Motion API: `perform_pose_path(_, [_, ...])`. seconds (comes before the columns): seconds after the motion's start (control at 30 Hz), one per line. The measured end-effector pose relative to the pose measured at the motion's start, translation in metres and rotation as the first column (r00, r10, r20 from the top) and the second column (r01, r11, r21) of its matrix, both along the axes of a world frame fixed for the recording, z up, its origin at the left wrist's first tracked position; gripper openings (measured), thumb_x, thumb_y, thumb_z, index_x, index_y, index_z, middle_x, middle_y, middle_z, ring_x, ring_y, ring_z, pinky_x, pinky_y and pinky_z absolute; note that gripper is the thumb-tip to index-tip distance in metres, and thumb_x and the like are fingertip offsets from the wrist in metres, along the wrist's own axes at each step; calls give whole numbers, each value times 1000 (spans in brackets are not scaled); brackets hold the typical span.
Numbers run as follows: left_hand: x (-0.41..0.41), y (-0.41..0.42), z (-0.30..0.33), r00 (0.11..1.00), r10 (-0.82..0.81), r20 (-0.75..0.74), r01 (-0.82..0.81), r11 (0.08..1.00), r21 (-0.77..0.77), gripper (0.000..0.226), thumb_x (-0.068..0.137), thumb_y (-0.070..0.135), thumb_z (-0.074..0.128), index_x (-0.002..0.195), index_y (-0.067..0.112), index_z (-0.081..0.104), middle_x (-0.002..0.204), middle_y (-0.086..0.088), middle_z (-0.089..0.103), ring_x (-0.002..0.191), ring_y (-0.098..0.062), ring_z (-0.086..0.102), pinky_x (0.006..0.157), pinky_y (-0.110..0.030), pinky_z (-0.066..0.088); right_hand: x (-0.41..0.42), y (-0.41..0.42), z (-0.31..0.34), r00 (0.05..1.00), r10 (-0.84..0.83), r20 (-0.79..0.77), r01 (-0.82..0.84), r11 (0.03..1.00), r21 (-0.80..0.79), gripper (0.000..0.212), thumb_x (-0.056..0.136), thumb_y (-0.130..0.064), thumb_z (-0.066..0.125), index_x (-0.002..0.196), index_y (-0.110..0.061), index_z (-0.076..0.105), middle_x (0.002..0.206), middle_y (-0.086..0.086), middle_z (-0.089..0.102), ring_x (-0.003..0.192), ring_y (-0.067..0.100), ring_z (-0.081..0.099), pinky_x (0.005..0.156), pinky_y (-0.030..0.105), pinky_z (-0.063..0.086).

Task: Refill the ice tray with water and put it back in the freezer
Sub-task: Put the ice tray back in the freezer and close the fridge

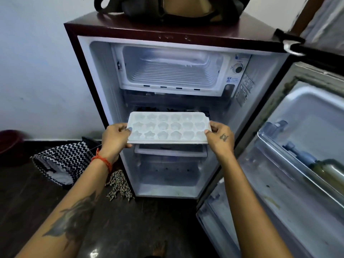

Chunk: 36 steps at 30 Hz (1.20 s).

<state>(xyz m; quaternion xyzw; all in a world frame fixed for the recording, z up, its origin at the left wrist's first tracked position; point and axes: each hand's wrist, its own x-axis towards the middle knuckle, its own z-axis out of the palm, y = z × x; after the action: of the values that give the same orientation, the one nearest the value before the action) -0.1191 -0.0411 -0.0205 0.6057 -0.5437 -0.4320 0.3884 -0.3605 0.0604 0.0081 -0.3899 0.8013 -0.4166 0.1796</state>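
Note:
A white ice tray with star and heart shaped wells is held level in front of the open fridge. My left hand grips its left end and my right hand grips its right end. The tray hangs well below the freezer compartment, whose opening stands uncovered and whose ribbed white floor is bare. Whether the wells hold water I cannot tell.
The dark red fridge stands against the wall with its door swung open to the right, bottles in the door shelf. A bag sits on top. A zigzag-patterned cloth bag lies on the floor at the left.

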Motion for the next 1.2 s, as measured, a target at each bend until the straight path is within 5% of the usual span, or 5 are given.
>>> perform_pose_path(0.27, [-7, -52, 20, 999, -26, 34, 27, 998, -57, 17, 94, 11, 52, 106, 10, 64, 98, -6, 62, 53, -6, 60, 42, -13, 49, -10, -57, 14, 1000, -17, 11, 17, 1000, -10, 32, 89, -8, 55, 119, -12, 65, 115, 7, 68, 110, 27, 60, 83, 20, 39])
perform_pose_path(0.63, [-31, -127, 47, 996, -82, 30, 85, 990, -109, 21, 93, 12, 55, 111, 3, 60, 96, -11, 57, 38, -3, 55, 57, -28, 52, -36, -117, 45, 997, -12, -77, 10, 1000, -28, 31, 87, -8, 57, 113, 8, 60, 110, 22, 67, 106, 37, 60, 86, 35, 48])
perform_pose_path(0.77, [-46, -150, 54, 996, -88, 4, 87, 990, -110, 13, 92, 6, 55, 102, 0, 61, 89, -12, 53, 59, -15, 50, 38, -13, 46, -49, -147, 45, 996, -16, -82, 11, 998, -69, 25, 85, -7, 59, 105, 6, 65, 105, 19, 68, 102, 35, 62, 83, 32, 49])
perform_pose_path(0.9, [-62, -176, 60, 997, -45, -65, 42, 998, -53, 22, 91, 2, 53, 70, 7, 52, 66, -7, 44, 50, -13, 46, 31, -13, 40, -66, -181, 35, 999, -43, -33, 40, 994, -100, 24, 84, -10, 59, 103, -1, 68, 107, 11, 69, 105, 28, 61, 77, 24, 47])
perform_pose_path(1.2, [-82, -221, 57, 987, 1, -161, -4, 1000, -20, 23, 90, 5, 54, 113, 4, 58, 95, -12, 60, 76, -22, 60, 49, -25, 56, -84, -230, 23, 994, -63, 85, 78, 980, -185, 13, 83, -10, 59, 93, -18, 59, 110, 7, 65, 95, 19, 57, 75, 23, 42])
